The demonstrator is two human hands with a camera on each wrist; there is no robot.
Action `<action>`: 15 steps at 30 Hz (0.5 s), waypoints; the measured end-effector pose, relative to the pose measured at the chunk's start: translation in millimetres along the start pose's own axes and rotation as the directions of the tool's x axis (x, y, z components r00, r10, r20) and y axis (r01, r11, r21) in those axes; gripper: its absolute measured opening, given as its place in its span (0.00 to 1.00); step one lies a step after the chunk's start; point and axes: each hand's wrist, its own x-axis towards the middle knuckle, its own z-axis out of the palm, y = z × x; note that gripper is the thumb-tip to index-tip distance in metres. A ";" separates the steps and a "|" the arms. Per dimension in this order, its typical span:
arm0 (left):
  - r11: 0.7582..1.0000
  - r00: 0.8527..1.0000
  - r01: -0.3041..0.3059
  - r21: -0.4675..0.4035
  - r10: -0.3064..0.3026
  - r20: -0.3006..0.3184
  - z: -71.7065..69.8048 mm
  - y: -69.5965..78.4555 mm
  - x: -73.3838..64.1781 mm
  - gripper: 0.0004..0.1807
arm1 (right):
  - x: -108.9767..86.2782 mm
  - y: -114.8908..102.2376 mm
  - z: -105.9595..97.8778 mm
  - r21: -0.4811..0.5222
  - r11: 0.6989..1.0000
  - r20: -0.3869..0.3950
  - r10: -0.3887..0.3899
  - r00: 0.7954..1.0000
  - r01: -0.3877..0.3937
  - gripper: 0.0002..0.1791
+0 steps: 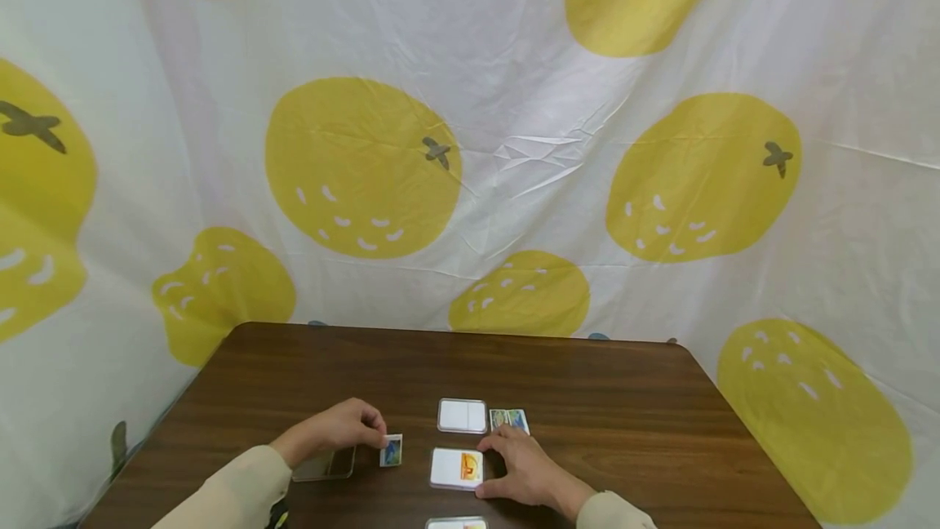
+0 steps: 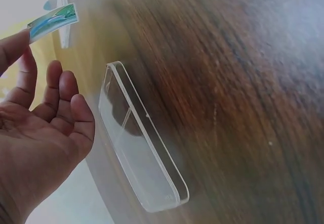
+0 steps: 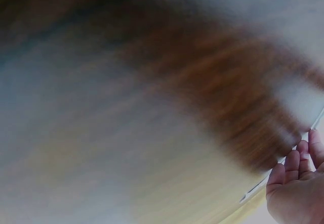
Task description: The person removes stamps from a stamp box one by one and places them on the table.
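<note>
My left hand (image 1: 341, 424) pinches a small stamp-like picture card (image 1: 392, 451) between thumb and fingertips. The left wrist view shows the blue-green picture (image 2: 53, 21) with its pale border, while the other fingers are loosely bent. Just below that hand lies an empty-looking clear plastic case (image 2: 147, 138). My right hand (image 1: 523, 468) holds the right end of a flat clear case (image 1: 450, 468), index finger and thumb at its two corners. Inside this case is a white insert with an orange-yellow picture (image 1: 471, 466). In the right wrist view, the fingers (image 3: 291, 166) meet a thin case edge.
Farther back lies another clear case (image 1: 463, 415) with a white insert. Small blue-green pictures (image 1: 510, 418) lie to its right, beyond my right hand. One more case (image 1: 456, 523) is cut off at the bottom. A fruit-patterned cloth (image 1: 514, 104) hangs behind the brown wooden table (image 1: 602, 382).
</note>
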 end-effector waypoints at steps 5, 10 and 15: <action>1.000 1.000 0.031 0.003 -0.031 0.005 0.0 -1.5 -2.8 0.06 | 0.2 0.1 0.2 -0.003 1.000 0.001 0.001 1.000 -0.001 0.32; 0.999 1.000 0.031 0.011 -0.031 -0.004 2.3 -1.9 -4.4 0.06 | 0.3 0.2 0.6 -0.005 1.000 0.003 0.005 1.000 -0.005 0.32; 0.998 0.999 -0.005 0.060 0.007 -0.035 3.4 -4.3 -3.0 0.05 | 0.2 0.6 0.8 -0.004 1.000 0.002 0.003 1.000 -0.003 0.32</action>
